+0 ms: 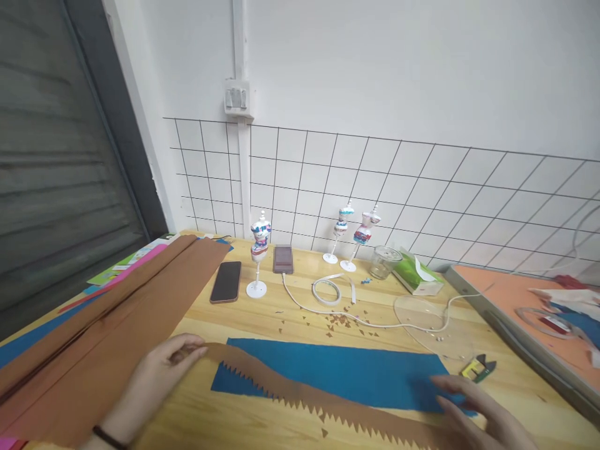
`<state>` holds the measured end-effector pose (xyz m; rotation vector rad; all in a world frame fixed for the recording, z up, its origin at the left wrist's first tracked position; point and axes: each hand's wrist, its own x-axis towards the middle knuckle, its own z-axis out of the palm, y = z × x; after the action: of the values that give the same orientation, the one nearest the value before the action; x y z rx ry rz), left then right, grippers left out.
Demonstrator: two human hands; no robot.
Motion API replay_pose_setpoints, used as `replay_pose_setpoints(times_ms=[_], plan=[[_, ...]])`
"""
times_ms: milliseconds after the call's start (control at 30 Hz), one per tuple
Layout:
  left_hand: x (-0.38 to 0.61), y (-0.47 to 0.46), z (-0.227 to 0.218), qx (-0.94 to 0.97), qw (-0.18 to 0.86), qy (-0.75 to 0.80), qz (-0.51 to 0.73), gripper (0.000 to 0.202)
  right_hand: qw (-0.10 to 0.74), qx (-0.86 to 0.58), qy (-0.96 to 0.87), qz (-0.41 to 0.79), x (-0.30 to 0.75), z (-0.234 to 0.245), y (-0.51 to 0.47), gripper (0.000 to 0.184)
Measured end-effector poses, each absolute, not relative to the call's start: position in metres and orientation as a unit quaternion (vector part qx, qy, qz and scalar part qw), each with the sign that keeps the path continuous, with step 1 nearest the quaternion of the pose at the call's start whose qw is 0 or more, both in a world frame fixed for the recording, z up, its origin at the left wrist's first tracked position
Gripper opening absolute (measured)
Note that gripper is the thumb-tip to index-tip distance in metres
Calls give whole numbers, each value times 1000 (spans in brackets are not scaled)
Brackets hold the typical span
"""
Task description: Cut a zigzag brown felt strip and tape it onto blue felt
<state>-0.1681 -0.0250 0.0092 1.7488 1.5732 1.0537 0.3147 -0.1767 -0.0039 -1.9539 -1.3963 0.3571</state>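
Between the thumb and fingers of my left hand (pixel 171 362) is the left end of a long brown strip (pixel 290 390), whose lower edge is cut in zigzag teeth. The strip runs slantwise over a blue rectangular piece (pixel 347 372) on the table, down toward the lower right. My right hand (pixel 482 409) is over the right end of the blue piece, its fingers apart and slightly blurred. The brown strip's right end passes out of sight near that hand. Thread snips (pixel 478 369) lie just beyond my right hand.
Brown sheets (pixel 140 312) cover the table's left side. Behind are a phone (pixel 225 282), a small dress form (pixel 259 250), a tape roll (pixel 327 291), brown scraps (pixel 344 322), a white cable (pixel 309 311), a glass jar (pixel 384 261) and a tissue pack (pixel 417 274). An orange-bottomed tray (pixel 497 294) stands right.
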Motion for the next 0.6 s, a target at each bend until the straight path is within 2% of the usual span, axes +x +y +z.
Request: replay_pose_setpoints(times_ms=[167,300,433,600], plan=[[-167,-19,34,715,226,550,367,27,293,-640,-660,262,229,38,-130,21],[-167,-19,51,716,214,537,391,25,281,-558,-688,370,173,53,-97,24],[-168,-23,68,688,243,522,442,23,264,-501,-700,436,137,46,-69,35],[-167,-25,85,650,332,491,475,21,264,-450,-654,548,116,31,-54,13]])
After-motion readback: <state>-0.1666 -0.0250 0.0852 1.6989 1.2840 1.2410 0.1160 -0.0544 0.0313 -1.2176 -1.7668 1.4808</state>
